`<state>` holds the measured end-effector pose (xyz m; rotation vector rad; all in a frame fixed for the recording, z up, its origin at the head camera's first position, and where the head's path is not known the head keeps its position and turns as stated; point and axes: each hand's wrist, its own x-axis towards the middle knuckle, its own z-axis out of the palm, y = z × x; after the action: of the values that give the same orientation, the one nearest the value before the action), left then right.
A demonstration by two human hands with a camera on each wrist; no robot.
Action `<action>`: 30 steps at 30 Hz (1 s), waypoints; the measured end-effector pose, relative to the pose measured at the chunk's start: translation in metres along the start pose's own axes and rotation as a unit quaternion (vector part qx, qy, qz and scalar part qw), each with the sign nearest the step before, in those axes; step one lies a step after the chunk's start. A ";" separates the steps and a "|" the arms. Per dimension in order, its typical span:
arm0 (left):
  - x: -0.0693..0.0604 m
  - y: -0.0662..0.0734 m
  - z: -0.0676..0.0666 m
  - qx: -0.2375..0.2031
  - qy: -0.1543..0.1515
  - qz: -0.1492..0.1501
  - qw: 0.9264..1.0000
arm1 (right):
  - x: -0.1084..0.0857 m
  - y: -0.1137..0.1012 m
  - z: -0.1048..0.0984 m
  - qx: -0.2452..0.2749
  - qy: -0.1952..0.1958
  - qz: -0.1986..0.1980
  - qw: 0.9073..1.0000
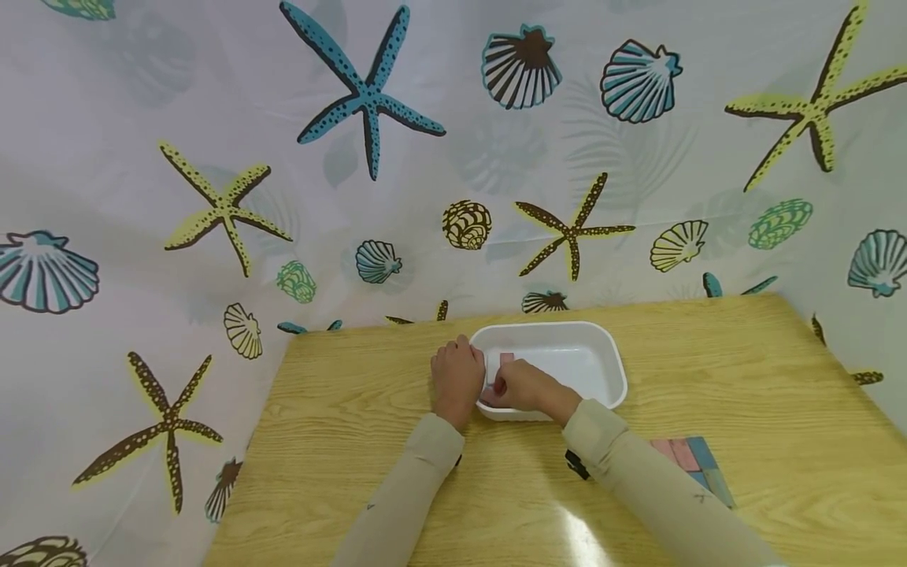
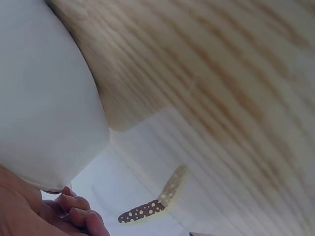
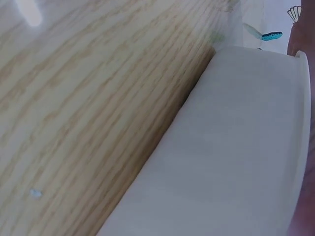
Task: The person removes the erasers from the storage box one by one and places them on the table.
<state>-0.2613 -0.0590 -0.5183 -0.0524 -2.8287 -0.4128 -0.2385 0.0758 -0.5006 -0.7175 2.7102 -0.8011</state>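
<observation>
We see a white tub standing on a wooden table, and both hands are at it. Our left hand is at the tub's left end; in the left wrist view its fingers curl at the rim and grip it. Our right hand reaches over the tub's near side and down into its left part, fingers bent inward; we cannot tell whether they pinch anything, for the fingertips are partly hidden. A pink piece shows inside the tub, just beyond the right hand, and a dull pinkish thing lies by its fingers in the tub's near left corner, too small for us to make out. Outside the tub, to its right and nearer us, several blocks in pink, blue and grey-green lie side by side, partly covered by the right sleeve. The left sleeve comes in from in front of the tub. The right wrist view gives us the tub's outer wall, with a pale speck on the table beside it. Behind the tub hangs a cloth printed with starfish and shells.
</observation>
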 end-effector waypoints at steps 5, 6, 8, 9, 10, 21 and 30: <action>0.000 0.001 0.000 0.004 0.005 -0.002 1.000 | -0.007 -0.001 -0.008 -0.012 0.040 0.010 0.999; 0.000 0.000 0.000 0.004 0.006 -0.002 1.000 | -0.009 -0.001 -0.010 -0.010 0.048 0.011 0.999; 0.001 0.000 0.000 0.005 0.005 -0.004 1.000 | -0.013 -0.003 -0.016 0.000 0.063 0.004 0.998; 0.001 0.000 0.000 0.005 0.004 -0.004 1.000 | -0.015 -0.004 -0.018 0.003 0.069 -0.001 0.998; 0.001 0.000 0.001 0.004 0.004 -0.004 1.000 | -0.017 -0.005 -0.021 0.005 0.076 -0.007 0.997; 0.004 0.000 0.005 0.012 -0.014 -0.012 1.000 | -0.050 -0.011 -0.048 0.009 0.100 0.019 0.995; 0.006 0.006 -0.001 0.009 -0.037 -0.032 0.999 | -0.080 -0.007 -0.064 0.008 0.128 0.020 0.992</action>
<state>-0.2664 -0.0537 -0.5140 0.0274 -2.9128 -0.4081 -0.1898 0.1406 -0.4381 -0.5909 2.9286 -0.9645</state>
